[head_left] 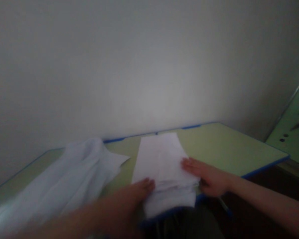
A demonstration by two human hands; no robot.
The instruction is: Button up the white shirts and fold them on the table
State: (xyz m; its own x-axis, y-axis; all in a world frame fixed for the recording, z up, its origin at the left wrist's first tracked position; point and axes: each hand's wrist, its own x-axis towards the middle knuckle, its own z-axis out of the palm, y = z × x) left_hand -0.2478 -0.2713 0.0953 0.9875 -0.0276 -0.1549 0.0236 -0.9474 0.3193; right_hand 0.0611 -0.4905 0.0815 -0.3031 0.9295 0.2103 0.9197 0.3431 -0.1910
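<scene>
A white cloth (161, 159), folded into a long rectangle with several layers at its near end, lies on the pale green table and hangs slightly over the front edge. My left hand (133, 199), blurred, grips its near left side, with fingertips on the top layer and the thumb hidden. On the right side my right hand (209, 176) holds the same cloth, fingers on top and thumb low by the layered edge. To the left, a loose, crumpled white cloth (82, 169) spreads over the table, partly behind my left forearm.
The pale green table (214, 146) has a blue edge and stands against a grey-white wall (149, 66). A green panel (291, 132) with dark marks is at the far right. Below the table's right side the floor is dark.
</scene>
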